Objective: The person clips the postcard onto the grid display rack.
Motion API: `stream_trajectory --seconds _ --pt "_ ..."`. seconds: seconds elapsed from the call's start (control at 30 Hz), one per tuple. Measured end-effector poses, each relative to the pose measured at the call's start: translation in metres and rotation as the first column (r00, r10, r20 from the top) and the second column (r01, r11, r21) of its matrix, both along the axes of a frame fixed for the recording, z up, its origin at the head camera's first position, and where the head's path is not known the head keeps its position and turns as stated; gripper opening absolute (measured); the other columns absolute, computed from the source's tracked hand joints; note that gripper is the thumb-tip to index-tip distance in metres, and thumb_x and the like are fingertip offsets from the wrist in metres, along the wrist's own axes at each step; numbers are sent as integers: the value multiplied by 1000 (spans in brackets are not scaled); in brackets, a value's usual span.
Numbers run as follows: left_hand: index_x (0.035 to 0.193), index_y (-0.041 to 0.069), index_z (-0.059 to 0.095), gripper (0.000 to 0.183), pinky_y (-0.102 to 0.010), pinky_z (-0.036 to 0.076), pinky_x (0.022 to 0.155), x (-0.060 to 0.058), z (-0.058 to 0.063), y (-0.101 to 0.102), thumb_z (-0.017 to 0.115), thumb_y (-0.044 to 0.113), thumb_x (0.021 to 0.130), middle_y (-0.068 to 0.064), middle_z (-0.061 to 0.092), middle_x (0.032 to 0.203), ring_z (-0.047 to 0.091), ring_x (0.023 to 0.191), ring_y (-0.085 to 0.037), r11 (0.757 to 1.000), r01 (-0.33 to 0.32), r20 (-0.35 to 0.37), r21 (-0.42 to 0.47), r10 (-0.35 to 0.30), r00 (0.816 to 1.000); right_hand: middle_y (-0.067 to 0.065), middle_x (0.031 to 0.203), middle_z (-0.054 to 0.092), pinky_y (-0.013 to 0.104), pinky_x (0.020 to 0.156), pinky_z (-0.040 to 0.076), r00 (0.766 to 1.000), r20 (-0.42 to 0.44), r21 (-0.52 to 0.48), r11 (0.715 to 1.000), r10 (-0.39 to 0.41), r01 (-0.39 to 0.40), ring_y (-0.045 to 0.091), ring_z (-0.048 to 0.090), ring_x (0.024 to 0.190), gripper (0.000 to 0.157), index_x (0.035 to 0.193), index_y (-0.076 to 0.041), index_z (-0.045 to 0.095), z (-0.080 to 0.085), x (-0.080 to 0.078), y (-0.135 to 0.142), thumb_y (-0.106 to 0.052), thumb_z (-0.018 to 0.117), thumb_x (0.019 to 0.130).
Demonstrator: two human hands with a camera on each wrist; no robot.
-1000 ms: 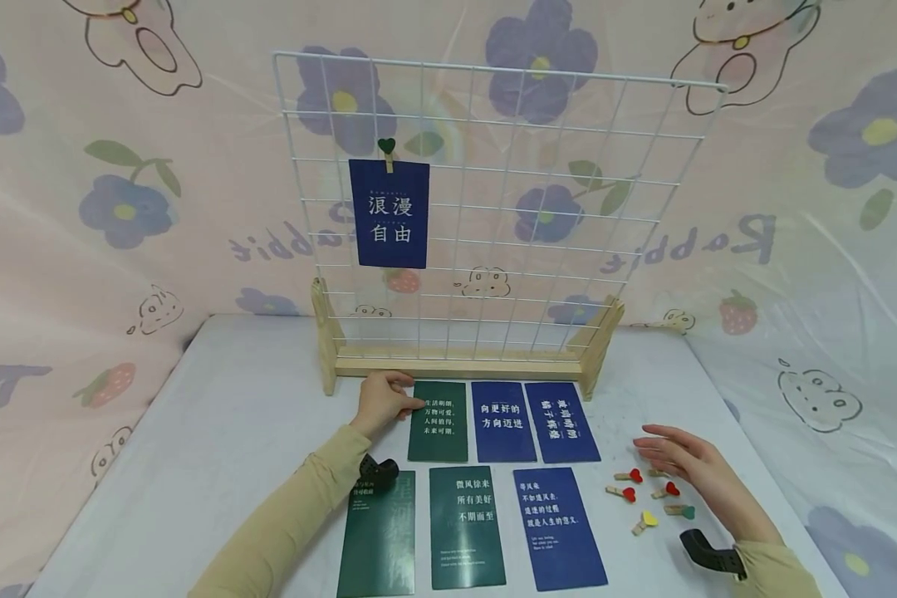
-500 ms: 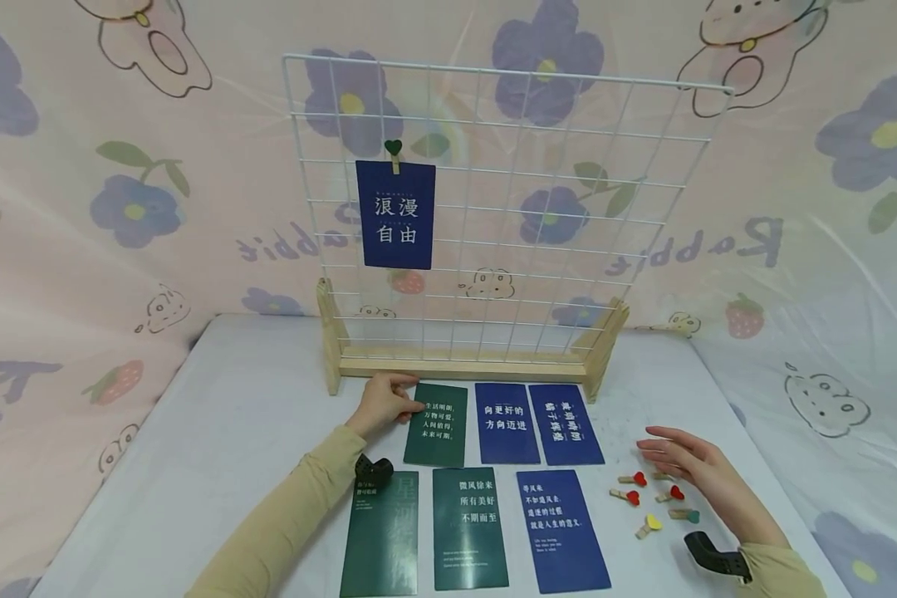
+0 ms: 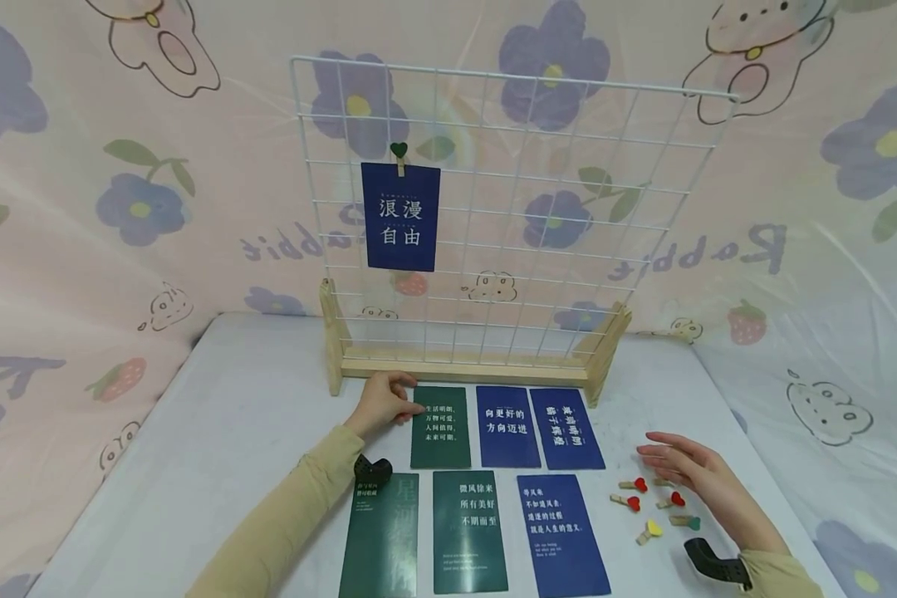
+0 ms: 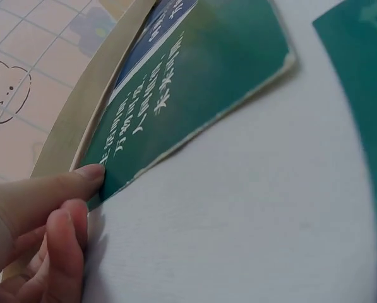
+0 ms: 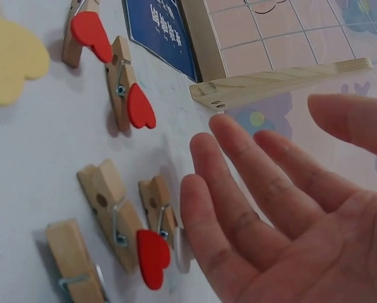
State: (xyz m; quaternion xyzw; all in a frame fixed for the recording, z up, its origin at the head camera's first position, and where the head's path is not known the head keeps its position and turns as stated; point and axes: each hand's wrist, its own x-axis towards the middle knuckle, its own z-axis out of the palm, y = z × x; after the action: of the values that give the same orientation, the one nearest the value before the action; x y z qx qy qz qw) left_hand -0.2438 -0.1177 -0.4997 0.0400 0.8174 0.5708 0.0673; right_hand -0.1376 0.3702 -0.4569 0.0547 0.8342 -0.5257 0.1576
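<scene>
My left hand (image 3: pixel 379 405) is at the upper left corner of a green card (image 3: pixel 441 444) with white writing. In the left wrist view the thumb (image 4: pixel 90 178) lies on the face of this green card (image 4: pixel 194 88), pinching its corner, with part of the fingers hidden. My right hand (image 3: pixel 691 465) hovers palm-side down over several small wooden clothespins (image 3: pixel 632 502). Its fingers are spread and hold nothing; in the right wrist view the fingertips are beside a clothespin with a red heart (image 5: pixel 153 259).
A white wire grid (image 3: pixel 538 174) stands in a wooden base (image 3: pixel 456 367) at the back. On it a blue card (image 3: pixel 400 257) hangs from a green-heart clothespin (image 3: pixel 400 164). Two blue cards (image 3: pixel 510 453) lie right of the green one; a front row holds two green cards (image 3: pixel 467 531) and one blue (image 3: pixel 564 573).
The green card under my left hand tilts a little, then lies straighter and slightly lower in the view. The whole head view shifts slightly. My right hand keeps its pose.
</scene>
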Motion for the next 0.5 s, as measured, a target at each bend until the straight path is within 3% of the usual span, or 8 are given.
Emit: stream_trajectory --seconds 0.13,0.27,0.5 --pt "106 0 66 46 -28 52 50 3 -1 0 87 1 65 -10 59 83 59 60 -16 996 -53 -86 -74 47 995 21 134 53 31 89 51 1000 -1 6 1000 -4 4 24 58 114 67 145 0 31 0 1 0 -46 47 99" --pt "102 1 68 46 -31 53 65 4 -1 2 90 5 61 -8 66 84 61 72 -17 987 -100 -175 -128 77 982 20 133 53 30 87 51 1000 -12 17 1000 6 -6 21 60 111 66 145 0 32 0 1 2 -46 47 99" --pt "105 -1 63 47 -32 54 66 8 3 2 87 -1 64 -6 65 74 61 66 -16 993 -106 -133 -49 98 986 17 130 57 33 82 51 999 -6 37 998 45 -45 22 60 103 60 143 -2 37 -2 2 5 -42 48 100"
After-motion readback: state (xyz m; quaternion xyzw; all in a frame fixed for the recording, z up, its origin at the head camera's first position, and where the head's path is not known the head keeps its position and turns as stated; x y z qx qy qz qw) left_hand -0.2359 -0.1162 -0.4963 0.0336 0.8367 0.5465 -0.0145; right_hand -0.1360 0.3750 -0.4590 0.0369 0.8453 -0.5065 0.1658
